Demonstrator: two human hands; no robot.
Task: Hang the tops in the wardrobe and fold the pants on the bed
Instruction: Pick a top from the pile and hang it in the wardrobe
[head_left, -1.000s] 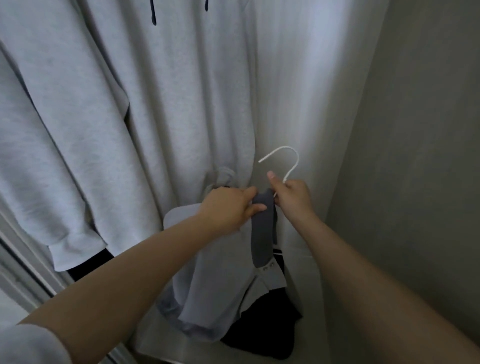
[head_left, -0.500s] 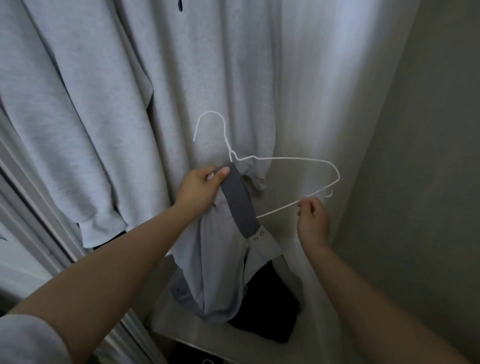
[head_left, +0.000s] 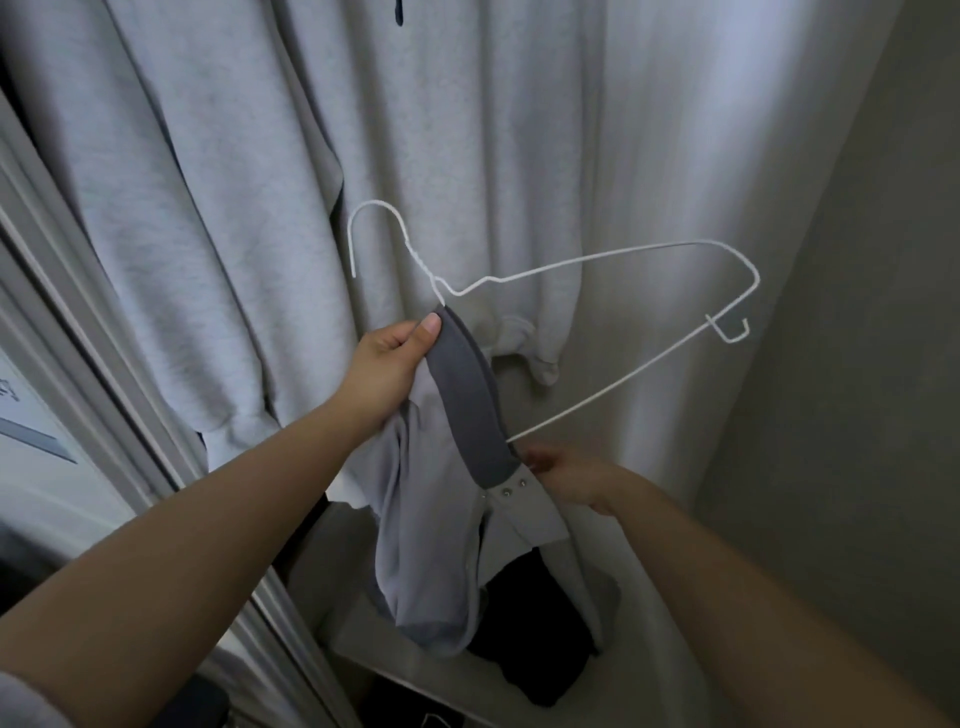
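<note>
Top: a light grey shirt (head_left: 431, 525) with a dark grey collar band (head_left: 470, 395) and snap buttons below the band; it hangs in mid-air inside the wardrobe, in front of the hung garments, and its lower end droops toward the shelf.
Hanger: a white wire hanger (head_left: 613, 254), tilted, hook to the upper left, one shoulder end sticking out to the right; its other side disappears behind the collar band.
Left hand: the left hand (head_left: 384, 369) grips the upper end of the collar band just below the hanger's neck, thumb pressed on the band, fingers curled behind it.
Right hand: the right hand (head_left: 569, 478) is at the lower end of the collar band, next to the snap buttons and near the hanger's bottom wire; it is blurred and partly hidden by the fabric, so the state of its fingers cannot be told.
Hung garments: a light grey sweatshirt (head_left: 218, 218) hangs behind the shirt, one cuff showing just right of the collar band.
Shelf: a pale shelf (head_left: 639, 691) below carries a dark folded garment (head_left: 535, 644).
Wardrobe side: a plain grey wall (head_left: 857, 364) at the right; a pale frame edge (head_left: 88, 322) at the left.
</note>
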